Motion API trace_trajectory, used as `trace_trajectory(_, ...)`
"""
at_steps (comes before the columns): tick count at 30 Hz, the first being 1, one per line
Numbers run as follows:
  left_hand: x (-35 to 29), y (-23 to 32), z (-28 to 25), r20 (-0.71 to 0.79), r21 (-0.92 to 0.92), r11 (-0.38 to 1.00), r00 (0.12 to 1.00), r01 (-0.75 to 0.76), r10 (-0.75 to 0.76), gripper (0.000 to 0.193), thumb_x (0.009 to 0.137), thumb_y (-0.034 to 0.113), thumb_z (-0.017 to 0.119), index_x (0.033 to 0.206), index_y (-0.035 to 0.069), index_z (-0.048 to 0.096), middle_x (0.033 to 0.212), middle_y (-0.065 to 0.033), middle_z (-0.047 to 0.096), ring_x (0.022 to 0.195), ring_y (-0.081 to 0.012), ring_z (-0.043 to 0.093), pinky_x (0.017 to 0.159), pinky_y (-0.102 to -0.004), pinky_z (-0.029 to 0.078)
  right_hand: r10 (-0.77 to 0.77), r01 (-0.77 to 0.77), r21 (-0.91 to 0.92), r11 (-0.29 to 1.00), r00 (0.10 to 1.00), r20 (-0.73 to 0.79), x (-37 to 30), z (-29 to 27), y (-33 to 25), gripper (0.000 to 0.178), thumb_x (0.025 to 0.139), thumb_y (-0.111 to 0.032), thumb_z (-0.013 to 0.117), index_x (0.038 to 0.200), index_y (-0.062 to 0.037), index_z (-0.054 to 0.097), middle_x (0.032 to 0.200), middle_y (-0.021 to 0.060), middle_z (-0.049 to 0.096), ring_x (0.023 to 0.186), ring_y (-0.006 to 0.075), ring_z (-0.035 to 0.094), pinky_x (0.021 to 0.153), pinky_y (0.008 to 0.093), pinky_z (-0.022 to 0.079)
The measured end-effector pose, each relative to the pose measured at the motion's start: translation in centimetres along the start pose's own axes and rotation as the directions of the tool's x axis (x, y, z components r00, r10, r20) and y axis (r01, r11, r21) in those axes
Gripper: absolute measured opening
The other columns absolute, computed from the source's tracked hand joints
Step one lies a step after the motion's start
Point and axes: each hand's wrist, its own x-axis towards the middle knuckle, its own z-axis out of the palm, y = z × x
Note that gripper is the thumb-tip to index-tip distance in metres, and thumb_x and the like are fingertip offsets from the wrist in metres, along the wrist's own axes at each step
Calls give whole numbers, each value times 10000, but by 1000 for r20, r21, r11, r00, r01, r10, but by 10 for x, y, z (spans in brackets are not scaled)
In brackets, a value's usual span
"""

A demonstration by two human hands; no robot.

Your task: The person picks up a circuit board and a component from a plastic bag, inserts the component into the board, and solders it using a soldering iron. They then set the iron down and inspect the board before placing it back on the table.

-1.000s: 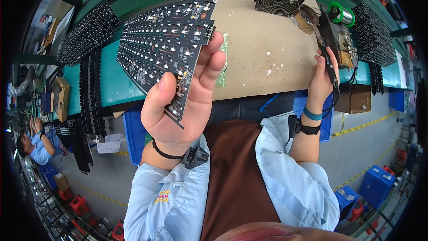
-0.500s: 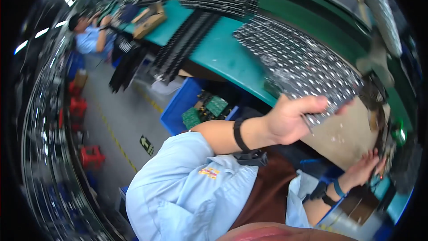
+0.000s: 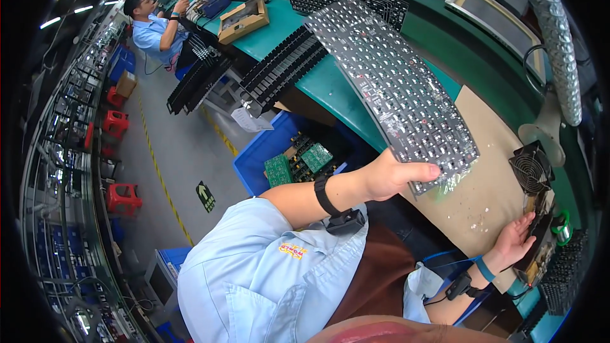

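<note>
Circuit boards (image 3: 298,162) — in blue bin (image 3: 260,152)

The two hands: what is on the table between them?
In the head view, between the left hand holding the long circuit board and the right hand lies only bare tan mat, with a few small shiny specks.

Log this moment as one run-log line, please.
left hand: holds keyboard circuit board | right hand: on dark device | board: raised over bench
</note>
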Motion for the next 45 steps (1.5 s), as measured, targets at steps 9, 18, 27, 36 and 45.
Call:
trace_trajectory(9,7,9,-46,65,632,774,998,-46,6,477,873,44,697,1329,1,563,1225,-80,659,1122,-213,617,1003,-364,474,435,-265,-406,875,800,414,-54,21,28,550,1039,-216,514,1502,36,355,1413,183,538,1210,233,570,972,315,477)
trace_trajectory(18,27,48,-44,32,988,142,989,-53,146,488,852,52,573,1335,-4,542,1107,-234,638,1016,-417,623,882,-457,511,514,65,-787,614,724,460,-142,138,96,645,1012,-267,582,1526,26,326,1398,189,543,1144,240,618,919,323,524)
trace_trajectory(27,14,13,-40,232,966,-172,943,-194,239,594,855,63,606,1430,8,466,1072,-205,612,972,-405,607,858,-475,515,467,255,-708,658,599,650,-161,173,160,1030,834,-467,809,1590,-60,241,1536,190,407,1366,289,464,1054,403,464)
trace_trajectory(36,-10,11,-29,344,857,-441,933,-267,104,652,772,86,658,1400,8,503,1098,-152,609,977,-319,619,845,-411,530,342,386,-686,617,654,675,-171,169,164,1396,652,-678,835,1618,-89,17,1569,241,336,1437,364,384,1151,490,378)
trace_trajectory(45,-18,3,-6,437,834,-420,893,-358,105,680,736,115,695,1386,24,517,1127,-141,601,1010,-308,615,909,-399,506,153,691,-548,472,548,823,-183,150,142,1457,612,-844,716,1609,-91,-33,1595,290,241,1457,450,329,1181,547,324)
